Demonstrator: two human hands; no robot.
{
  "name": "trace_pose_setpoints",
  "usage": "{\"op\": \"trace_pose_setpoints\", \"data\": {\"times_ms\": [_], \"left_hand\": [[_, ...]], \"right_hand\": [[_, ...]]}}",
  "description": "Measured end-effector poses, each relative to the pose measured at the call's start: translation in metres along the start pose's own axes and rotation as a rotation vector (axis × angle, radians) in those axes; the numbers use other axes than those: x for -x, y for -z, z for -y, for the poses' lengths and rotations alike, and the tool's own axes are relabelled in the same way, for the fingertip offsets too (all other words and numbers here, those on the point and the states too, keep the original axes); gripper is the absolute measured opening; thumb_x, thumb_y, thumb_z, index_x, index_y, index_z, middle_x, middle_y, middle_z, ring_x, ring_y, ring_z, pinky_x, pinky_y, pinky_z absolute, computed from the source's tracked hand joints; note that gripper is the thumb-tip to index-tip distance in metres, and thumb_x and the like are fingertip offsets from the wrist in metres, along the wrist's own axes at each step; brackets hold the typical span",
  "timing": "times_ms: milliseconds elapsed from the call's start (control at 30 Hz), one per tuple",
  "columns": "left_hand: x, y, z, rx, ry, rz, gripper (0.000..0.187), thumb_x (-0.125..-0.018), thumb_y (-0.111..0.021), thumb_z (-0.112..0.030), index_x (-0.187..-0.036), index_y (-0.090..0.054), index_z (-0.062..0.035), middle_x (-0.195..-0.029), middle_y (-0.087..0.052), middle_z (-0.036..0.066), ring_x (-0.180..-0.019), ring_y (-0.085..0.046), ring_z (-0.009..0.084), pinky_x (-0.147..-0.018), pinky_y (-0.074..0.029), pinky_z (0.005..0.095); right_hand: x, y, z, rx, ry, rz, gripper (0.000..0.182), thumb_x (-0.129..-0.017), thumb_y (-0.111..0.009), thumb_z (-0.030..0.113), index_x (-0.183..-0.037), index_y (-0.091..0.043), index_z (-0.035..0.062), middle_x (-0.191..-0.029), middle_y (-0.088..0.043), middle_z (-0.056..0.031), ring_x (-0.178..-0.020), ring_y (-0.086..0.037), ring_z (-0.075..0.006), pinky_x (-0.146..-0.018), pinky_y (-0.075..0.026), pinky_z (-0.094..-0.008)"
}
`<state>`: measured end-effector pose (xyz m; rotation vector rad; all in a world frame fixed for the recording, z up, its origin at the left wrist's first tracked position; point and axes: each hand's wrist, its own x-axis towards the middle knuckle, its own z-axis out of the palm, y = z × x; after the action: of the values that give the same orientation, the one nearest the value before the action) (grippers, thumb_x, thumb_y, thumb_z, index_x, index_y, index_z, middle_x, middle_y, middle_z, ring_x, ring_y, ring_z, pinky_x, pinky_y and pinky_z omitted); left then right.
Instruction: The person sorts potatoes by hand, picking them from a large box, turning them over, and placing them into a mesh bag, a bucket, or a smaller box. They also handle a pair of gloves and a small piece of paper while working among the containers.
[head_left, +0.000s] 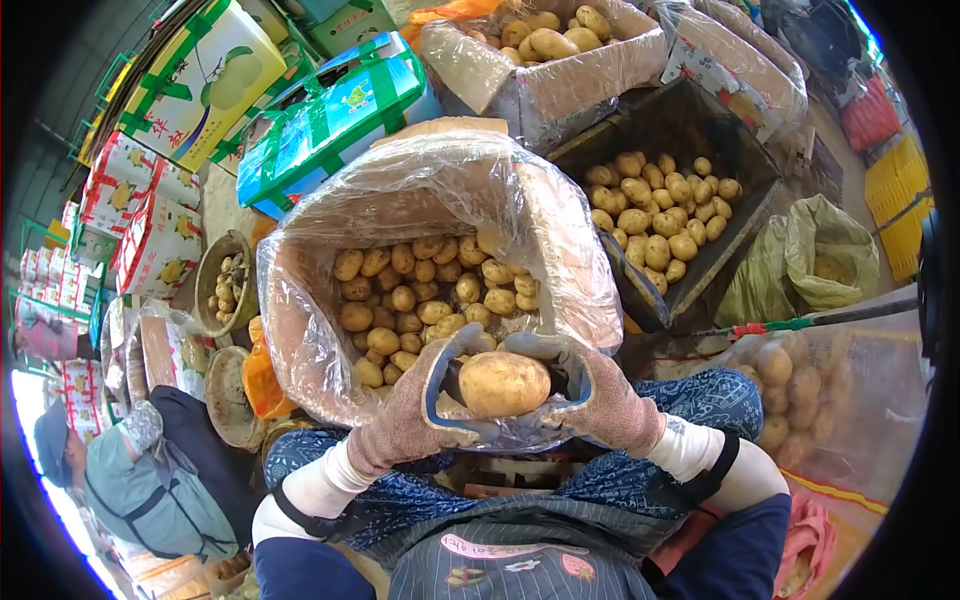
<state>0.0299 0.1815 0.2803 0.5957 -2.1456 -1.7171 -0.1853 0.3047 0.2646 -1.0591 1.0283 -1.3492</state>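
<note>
A large, pale brown potato point(505, 384) is held level in front of my body, over the near edge of a carton. My left hand point(415, 405), in a brown knit glove with a grey-blue coated palm, cups its left end. Around the right end curves my right hand point(603, 398) in a matching glove. Beneath and beyond them, the plastic-lined cardboard carton point(572, 245) contains many smaller potatoes point(440, 285). Its near wall is partly hidden by my hands and the held potato.
Right of the carton is a dark bin point(735, 262) of small potatoes. Another carton point(590, 85) of potatoes stands behind. A green sack point(825, 245) and a clear bag of potatoes point(800, 390) lie right. Baskets point(232, 400) and stacked boxes stand left, near a seated person point(165, 490).
</note>
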Motion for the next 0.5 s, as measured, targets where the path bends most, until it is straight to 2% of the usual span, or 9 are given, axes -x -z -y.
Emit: {"op": "trace_pose_setpoints", "data": {"times_ms": [33, 100, 133, 200, 267, 367, 433, 500], "left_hand": [[0.000, -0.001, 0.000, -0.004, 0.034, 0.007, 0.098, -0.071, -0.089, -0.032, -0.145, -0.034, 0.0022, -0.134, -0.052, 0.017, -0.124, -0.054, 0.0269, -0.104, -0.043, 0.0371], [-0.001, -0.001, -0.004, -0.008, 0.068, 0.016, 0.097, -0.071, -0.088, -0.033, -0.145, -0.036, 0.0019, -0.134, -0.052, 0.017, -0.124, -0.053, 0.0263, -0.104, -0.042, 0.0366], [-0.004, 0.000, -0.012, -0.029, 0.120, 0.053, 0.103, -0.068, -0.090, -0.034, -0.146, -0.034, 0.0014, -0.134, -0.052, 0.015, -0.125, -0.052, 0.0241, -0.106, -0.042, 0.0363], [-0.005, 0.001, -0.012, -0.048, 0.172, 0.092, 0.109, -0.065, -0.092, -0.036, -0.147, -0.031, 0.0008, -0.134, -0.052, 0.013, -0.126, -0.051, 0.0218, -0.107, -0.041, 0.0360], [-0.002, 0.000, 0.002, 0.099, 0.108, 0.055, 0.097, -0.070, -0.089, -0.037, -0.143, -0.038, 0.0013, -0.136, -0.051, 0.015, -0.125, -0.052, 0.0234, -0.106, -0.041, 0.0355], [0.002, -0.004, 0.005, 0.280, 0.137, -0.016, 0.097, -0.069, -0.089, -0.040, -0.141, -0.039, 0.0006, -0.137, -0.051, 0.014, -0.126, -0.051, 0.0228, -0.107, -0.041, 0.0355], [0.002, -0.002, 0.005, 0.206, 0.110, -0.019, 0.096, -0.069, -0.089, -0.040, -0.141, -0.040, 0.0003, -0.136, -0.051, 0.014, -0.125, -0.051, 0.0226, -0.107, -0.041, 0.0353], [0.002, -0.001, 0.003, 0.132, 0.082, -0.027, 0.096, -0.068, -0.089, -0.039, -0.141, -0.040, -0.0001, -0.136, -0.051, 0.013, -0.125, -0.052, 0.0225, -0.107, -0.041, 0.0352]], "right_hand": [[0.000, 0.000, 0.002, 0.000, -0.001, 0.000, 0.067, -0.081, -0.080, 0.015, -0.136, -0.048, -0.0029, -0.136, -0.053, -0.0161, -0.125, -0.053, -0.0206, -0.106, -0.043, -0.0358], [0.000, 0.001, 0.009, 0.256, 0.036, 0.003, 0.070, -0.076, -0.081, 0.005, -0.137, -0.047, -0.0025, -0.139, -0.051, -0.0172, -0.127, -0.052, -0.0223, -0.107, -0.043, -0.0357], [0.000, 0.001, 0.009, 0.256, 0.036, 0.001, 0.070, -0.076, -0.081, 0.005, -0.137, -0.047, -0.0025, -0.139, -0.051, -0.0172, -0.127, -0.052, -0.0223, -0.107, -0.043, -0.0357], [-0.001, 0.001, 0.009, 0.532, 0.209, -0.012, 0.071, -0.074, -0.079, -0.001, -0.137, -0.047, -0.0015, -0.138, -0.053, -0.0177, -0.127, -0.053, -0.0240, -0.106, -0.044, -0.0352], [0.001, -0.004, 0.008, 0.437, 0.182, -0.057, 0.070, -0.074, -0.078, -0.003, -0.137, -0.047, -0.0009, -0.136, -0.055, -0.0171, -0.125, -0.055, -0.0241, -0.105, -0.045, -0.0347], [-0.001, -0.006, 0.012, 0.329, 0.169, -0.105, 0.067, -0.077, -0.074, -0.006, -0.138, -0.048, 0.0002, -0.132, -0.058, -0.0160, -0.122, -0.057, -0.0237, -0.103, -0.047, -0.0337], [0.000, -0.006, 0.014, 0.319, 0.182, -0.113, 0.065, -0.079, -0.072, -0.006, -0.138, -0.048, 0.0007, -0.130, -0.059, -0.0154, -0.120, -0.059, -0.0231, -0.102, -0.047, -0.0332], [0.002, -0.005, 0.015, 0.326, 0.048, -0.110, 0.056, -0.084, -0.067, -0.006, -0.137, -0.050, -0.0001, -0.126, -0.062, -0.0160, -0.118, -0.060, -0.0221, -0.101, -0.048, -0.0328]]}}
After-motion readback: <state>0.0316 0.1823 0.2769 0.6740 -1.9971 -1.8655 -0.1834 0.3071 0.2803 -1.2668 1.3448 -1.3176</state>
